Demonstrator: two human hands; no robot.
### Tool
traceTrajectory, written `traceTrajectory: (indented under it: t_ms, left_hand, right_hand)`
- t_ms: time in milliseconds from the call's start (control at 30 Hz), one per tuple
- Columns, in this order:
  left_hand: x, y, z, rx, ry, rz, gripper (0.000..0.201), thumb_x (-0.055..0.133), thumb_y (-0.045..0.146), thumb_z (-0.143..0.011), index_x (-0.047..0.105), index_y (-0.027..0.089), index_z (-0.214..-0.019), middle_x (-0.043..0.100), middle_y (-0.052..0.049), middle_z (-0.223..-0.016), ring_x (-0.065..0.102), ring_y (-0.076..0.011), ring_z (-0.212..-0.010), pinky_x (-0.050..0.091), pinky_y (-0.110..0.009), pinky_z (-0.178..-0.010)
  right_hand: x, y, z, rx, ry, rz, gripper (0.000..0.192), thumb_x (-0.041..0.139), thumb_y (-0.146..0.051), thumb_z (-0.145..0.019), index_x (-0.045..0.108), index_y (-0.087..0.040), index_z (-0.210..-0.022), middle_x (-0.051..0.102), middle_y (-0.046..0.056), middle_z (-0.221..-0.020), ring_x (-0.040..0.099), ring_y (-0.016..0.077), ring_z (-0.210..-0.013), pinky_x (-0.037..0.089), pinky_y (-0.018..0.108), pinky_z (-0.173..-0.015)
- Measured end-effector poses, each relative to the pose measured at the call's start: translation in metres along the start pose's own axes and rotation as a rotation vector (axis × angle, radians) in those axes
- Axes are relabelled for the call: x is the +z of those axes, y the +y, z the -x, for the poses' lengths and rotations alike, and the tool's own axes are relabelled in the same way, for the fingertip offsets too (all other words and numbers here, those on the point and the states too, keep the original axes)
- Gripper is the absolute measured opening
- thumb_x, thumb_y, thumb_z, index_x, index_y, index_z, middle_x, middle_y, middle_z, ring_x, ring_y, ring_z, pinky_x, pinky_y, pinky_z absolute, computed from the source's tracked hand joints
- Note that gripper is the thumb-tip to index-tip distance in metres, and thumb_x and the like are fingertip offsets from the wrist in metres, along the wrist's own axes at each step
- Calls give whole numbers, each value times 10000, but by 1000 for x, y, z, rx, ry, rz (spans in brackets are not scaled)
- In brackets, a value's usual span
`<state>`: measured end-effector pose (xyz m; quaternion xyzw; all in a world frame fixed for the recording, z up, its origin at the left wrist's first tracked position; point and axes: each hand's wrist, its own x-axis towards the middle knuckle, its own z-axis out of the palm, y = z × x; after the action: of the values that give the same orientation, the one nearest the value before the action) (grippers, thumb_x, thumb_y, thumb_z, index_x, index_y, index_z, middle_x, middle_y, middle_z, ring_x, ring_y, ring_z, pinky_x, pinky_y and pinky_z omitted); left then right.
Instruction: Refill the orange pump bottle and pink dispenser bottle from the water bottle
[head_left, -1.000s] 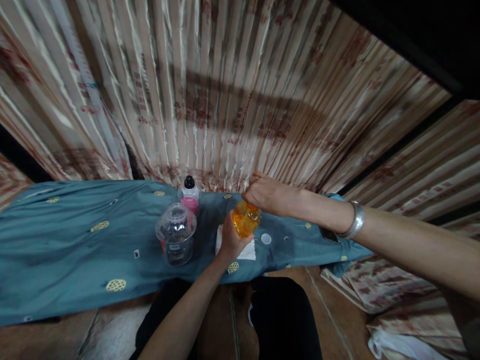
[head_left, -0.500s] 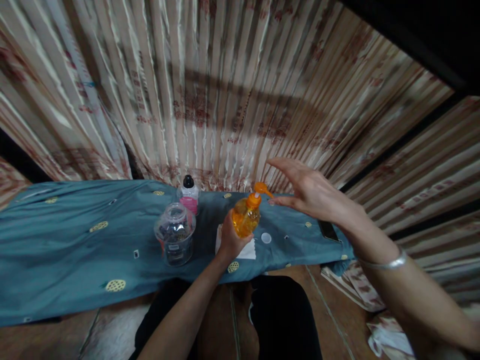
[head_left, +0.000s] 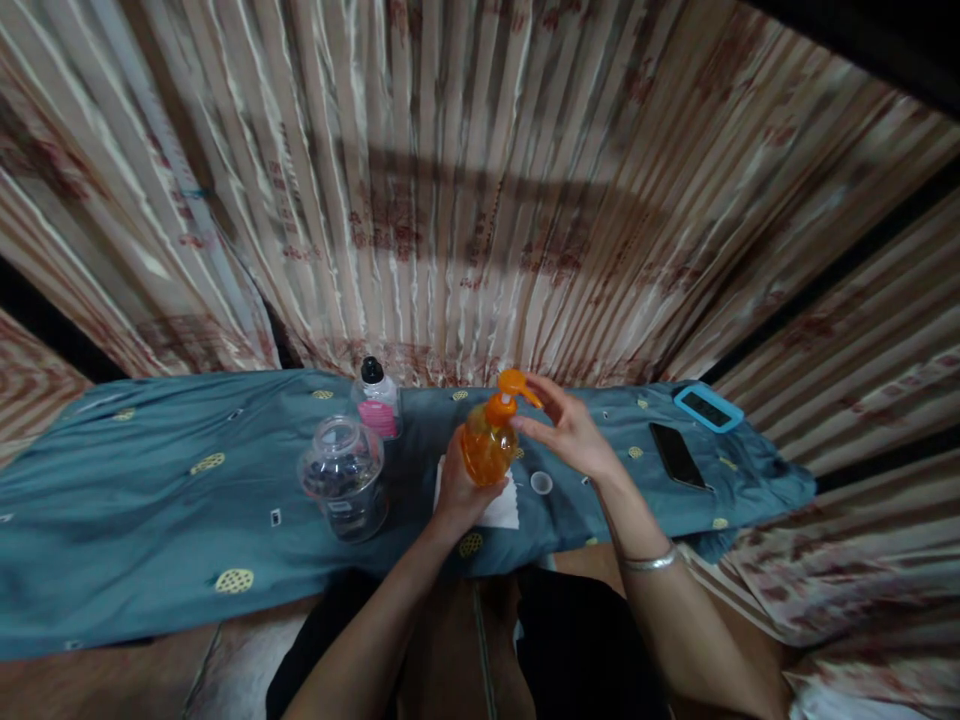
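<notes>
1. I'm bracing an orange pump bottle (head_left: 487, 455) with my left hand (head_left: 459, 492); it is standing roughly at the middle of the surface (head_left: 150, 480), over a white cloth (head_left: 504, 510). I cannot tell whether its base is resting on the cloth.

2. My left hand is wrapping around the near left side of the body, closed on it. For good control, I'm judging, it should be holding firmly but without squeezing, since a soft wall could be giving way.

3. My right hand (head_left: 568, 435) is coming in from the right, partly open: thumb by the collar, fingers by the nozzle of the pump head (head_left: 513, 383). I cannot tell whether the fingertips are touching it.

4. The nozzle is pointing right and towards the near side, so I'm thinking the handling would go best with the thumb and fingers bearing evenly on the pump, not levering the thin spout sideways, and with the bottle staying upright.

5. A small clear disc (head_left: 541, 483) is lying just right of the cloth, so my right wrist should be clearing it.

6. A clear container (head_left: 343, 485) is standing to the left, with a pink-labelled bottle (head_left: 379, 412) on its far side; I'm counting both as out of elbow's way.
</notes>
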<state>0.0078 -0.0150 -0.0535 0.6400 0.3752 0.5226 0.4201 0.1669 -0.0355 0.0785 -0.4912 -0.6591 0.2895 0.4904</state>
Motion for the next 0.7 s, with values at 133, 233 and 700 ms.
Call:
traceTrajectory:
  t_ms: [133,233,700]
  left_hand:
    - [-4,1,1,8,-29,5,815,850,388,-615,445,238,-1305,640,-85,-1256,653,-287,-1146,530,-452,-1006]
    - [-4,0,-1,0,-40,15,829,857,363,-608,439,234,-1313,640,-96,-1270,653,-294,-1162,525,-466,-1024]
    - [-4,-3,-2,-13,-83,64,905,867,301,-609,406,229,-1385,607,-123,-1359,609,-324,-1266,491,-504,-1108]
  right_hand:
    - [11,2,-11,-2,-34,-129,496,847,-537,-690,699,-249,-1065,753,18,-1108,688,204,-1088,507,364,-1025]
    - [14,3,-10,14,-33,-175,387,860,-489,-688,733,-244,-958,760,-3,-982,692,184,-957,524,333,-936]
    - [8,-13,-25,86,62,-366,412,900,-499,-631,694,-246,-883,741,-20,-874,683,168,-855,547,311,-828]
